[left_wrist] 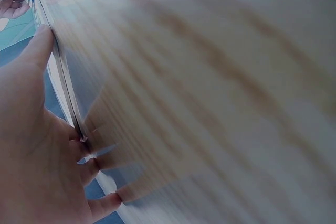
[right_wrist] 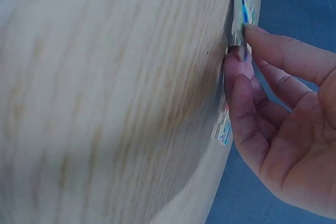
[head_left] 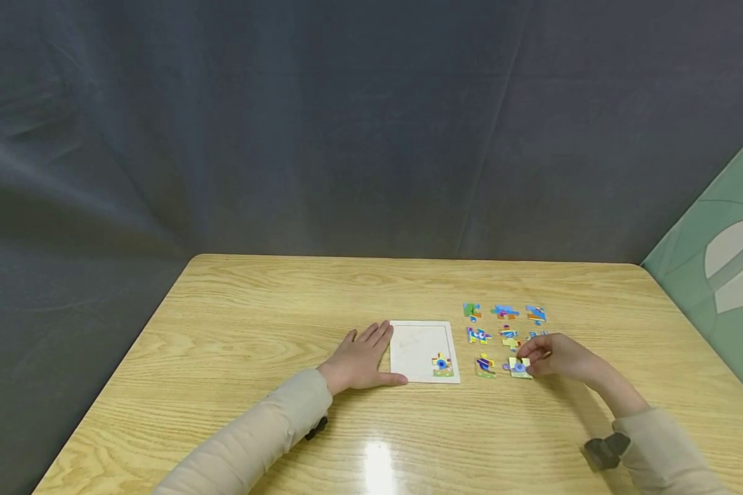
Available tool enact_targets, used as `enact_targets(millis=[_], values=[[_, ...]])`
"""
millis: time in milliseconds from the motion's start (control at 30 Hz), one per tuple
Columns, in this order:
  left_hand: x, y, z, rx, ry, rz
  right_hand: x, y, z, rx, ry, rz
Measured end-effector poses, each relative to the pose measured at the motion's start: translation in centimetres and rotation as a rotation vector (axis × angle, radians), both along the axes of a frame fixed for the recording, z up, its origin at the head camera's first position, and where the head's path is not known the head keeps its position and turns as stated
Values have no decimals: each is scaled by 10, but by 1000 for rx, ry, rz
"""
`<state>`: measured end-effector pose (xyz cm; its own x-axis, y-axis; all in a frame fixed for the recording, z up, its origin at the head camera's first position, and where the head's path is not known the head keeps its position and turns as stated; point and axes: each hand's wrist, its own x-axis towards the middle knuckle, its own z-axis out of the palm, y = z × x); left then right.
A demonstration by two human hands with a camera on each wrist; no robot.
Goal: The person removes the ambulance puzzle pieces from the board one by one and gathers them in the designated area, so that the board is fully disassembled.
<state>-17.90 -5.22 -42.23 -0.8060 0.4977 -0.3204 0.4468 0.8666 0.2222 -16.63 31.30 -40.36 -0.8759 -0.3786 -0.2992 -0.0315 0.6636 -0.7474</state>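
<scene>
My left hand [head_left: 360,359] lies with spread, straight fingers along the left edge of a white square puzzle board [head_left: 415,352]; the thumb touches its lower edge. One puzzle piece [head_left: 442,365] sits in the board's lower right corner. My right hand [head_left: 551,356] pinches a yellow-green jigsaw piece with a blue spot [head_left: 518,368] between thumb and fingers. In the right wrist view that piece [right_wrist: 240,22] is seen edge-on, tipped up a little from the table. Left of it lies another jigsaw piece [head_left: 486,366].
More loose jigsaw pieces lie in rows right of the board, such as a green one [head_left: 471,311], a blue one [head_left: 505,312] and another [head_left: 479,335]; one is partly behind my right hand. The wooden table [head_left: 254,309] ends at a dark curtain [head_left: 371,137].
</scene>
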Motion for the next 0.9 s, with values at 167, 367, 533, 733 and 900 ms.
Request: enact_targets(millis=[167, 367, 533, 733, 900], values=[[0, 0, 1, 4, 1, -2, 1, 0, 1, 4, -5, -14], [0, 0, 0, 5, 2, -2, 2, -2, 5, 54, 5, -45], [1, -1, -1, 11, -6, -6, 2, -6, 7, 48, 19, -54], [0, -2, -2, 27, -9, -11, 0, -20, 9, 27, 95, -53], [0, -2, -2, 35, -7, -20, -1, -41, 13, 22, 158, -28]])
